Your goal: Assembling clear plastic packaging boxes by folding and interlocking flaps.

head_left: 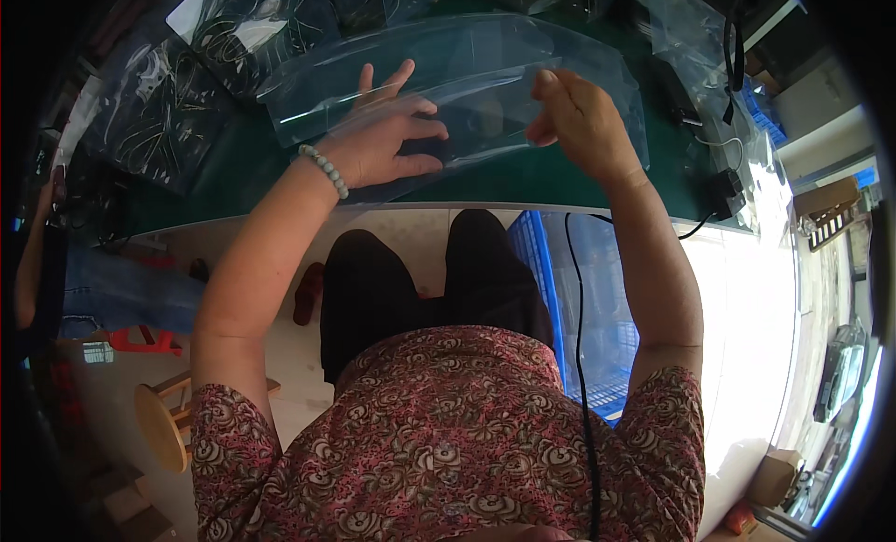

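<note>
A large clear plastic sheet [485, 108], curved and glossy, lies across the green tabletop [233, 178] in front of me. My left hand [381, 139], with a beaded bracelet at the wrist, rests at the sheet's left part. Its fingers are spread and hold nothing. At the right side, my right hand [583, 122] is closed, thumb against curled fingers, at a bent edge of the sheet. It appears to pinch that edge, though the fingertips are partly hidden.
Clear bags with coiled cables [159, 112] fill the table's far left. Black adapters and cords [723, 192] sit at its right end. Below stands a blue crate [537, 253] with clear plastic inside. A wooden stool [163, 425] and another person's jeans-clad leg [131, 290] are at left.
</note>
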Action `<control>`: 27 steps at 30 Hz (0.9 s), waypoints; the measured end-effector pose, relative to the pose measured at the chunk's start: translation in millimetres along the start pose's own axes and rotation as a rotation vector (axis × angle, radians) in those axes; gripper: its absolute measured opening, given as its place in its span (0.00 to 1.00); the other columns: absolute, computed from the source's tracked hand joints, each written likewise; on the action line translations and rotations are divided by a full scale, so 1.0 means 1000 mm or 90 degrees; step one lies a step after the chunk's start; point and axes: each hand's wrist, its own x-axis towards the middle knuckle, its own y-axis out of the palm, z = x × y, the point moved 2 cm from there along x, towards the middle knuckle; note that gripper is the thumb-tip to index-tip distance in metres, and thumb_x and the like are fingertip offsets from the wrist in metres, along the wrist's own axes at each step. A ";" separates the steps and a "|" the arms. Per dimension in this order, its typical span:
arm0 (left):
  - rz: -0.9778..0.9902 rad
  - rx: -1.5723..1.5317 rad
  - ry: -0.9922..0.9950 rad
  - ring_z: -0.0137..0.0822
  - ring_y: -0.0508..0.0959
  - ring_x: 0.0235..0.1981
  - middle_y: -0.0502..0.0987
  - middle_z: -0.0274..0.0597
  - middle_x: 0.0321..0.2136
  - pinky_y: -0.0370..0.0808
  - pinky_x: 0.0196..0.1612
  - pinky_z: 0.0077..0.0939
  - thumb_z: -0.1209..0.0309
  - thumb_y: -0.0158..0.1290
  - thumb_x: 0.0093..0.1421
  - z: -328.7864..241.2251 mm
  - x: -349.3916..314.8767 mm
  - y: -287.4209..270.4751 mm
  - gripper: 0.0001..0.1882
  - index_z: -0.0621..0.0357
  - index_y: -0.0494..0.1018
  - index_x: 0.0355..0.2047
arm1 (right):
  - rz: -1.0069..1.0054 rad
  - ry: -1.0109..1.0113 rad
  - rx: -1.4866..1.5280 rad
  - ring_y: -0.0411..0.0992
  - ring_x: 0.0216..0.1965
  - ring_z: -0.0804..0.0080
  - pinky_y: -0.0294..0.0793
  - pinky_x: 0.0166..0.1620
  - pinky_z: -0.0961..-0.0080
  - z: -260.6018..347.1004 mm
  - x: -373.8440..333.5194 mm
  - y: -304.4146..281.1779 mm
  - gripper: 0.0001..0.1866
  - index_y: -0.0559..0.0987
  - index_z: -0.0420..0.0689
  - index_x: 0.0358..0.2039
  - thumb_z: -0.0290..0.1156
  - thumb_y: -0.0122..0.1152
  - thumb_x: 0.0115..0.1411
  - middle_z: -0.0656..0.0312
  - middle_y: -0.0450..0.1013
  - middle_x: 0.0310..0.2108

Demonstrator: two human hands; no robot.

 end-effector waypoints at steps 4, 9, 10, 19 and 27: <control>-0.056 -0.004 0.073 0.43 0.64 0.67 0.74 0.39 0.57 0.55 0.70 0.52 0.60 0.60 0.62 -0.004 0.001 0.007 0.17 0.46 0.79 0.51 | 0.034 0.126 -0.138 0.81 0.27 0.65 0.77 0.43 0.70 -0.021 0.002 0.019 0.27 0.79 0.36 0.38 0.49 0.43 0.72 0.55 0.80 0.22; -0.093 -0.370 0.081 0.41 0.82 0.49 0.83 0.44 0.44 0.77 0.52 0.29 0.77 0.54 0.63 0.016 -0.036 0.002 0.15 0.59 0.79 0.49 | 0.053 0.140 -0.145 0.81 0.26 0.66 0.76 0.43 0.72 -0.020 0.008 0.022 0.28 0.80 0.37 0.36 0.50 0.42 0.72 0.56 0.80 0.22; -0.088 -0.372 0.076 0.41 0.82 0.49 0.83 0.44 0.44 0.77 0.52 0.29 0.77 0.54 0.63 0.022 -0.053 -0.004 0.15 0.59 0.79 0.49 | 0.060 0.144 -0.151 0.81 0.26 0.66 0.76 0.43 0.72 -0.018 0.009 0.022 0.28 0.80 0.37 0.37 0.50 0.42 0.72 0.55 0.80 0.22; -0.608 -0.003 0.097 0.34 0.75 0.53 0.79 0.37 0.47 0.75 0.54 0.33 0.80 0.56 0.59 -0.119 -0.124 -0.013 0.16 0.53 0.79 0.47 | 0.058 0.124 -0.146 0.79 0.24 0.66 0.77 0.39 0.71 -0.026 0.011 0.021 0.30 0.80 0.34 0.40 0.51 0.42 0.72 0.52 0.79 0.22; -0.395 0.130 -0.050 0.34 0.76 0.50 0.79 0.29 0.44 0.74 0.54 0.34 0.70 0.67 0.49 -0.075 -0.060 0.030 0.18 0.50 0.82 0.42 | 0.049 0.163 -0.056 0.80 0.25 0.66 0.78 0.37 0.72 -0.033 0.014 0.018 0.28 0.79 0.34 0.44 0.51 0.47 0.70 0.52 0.80 0.25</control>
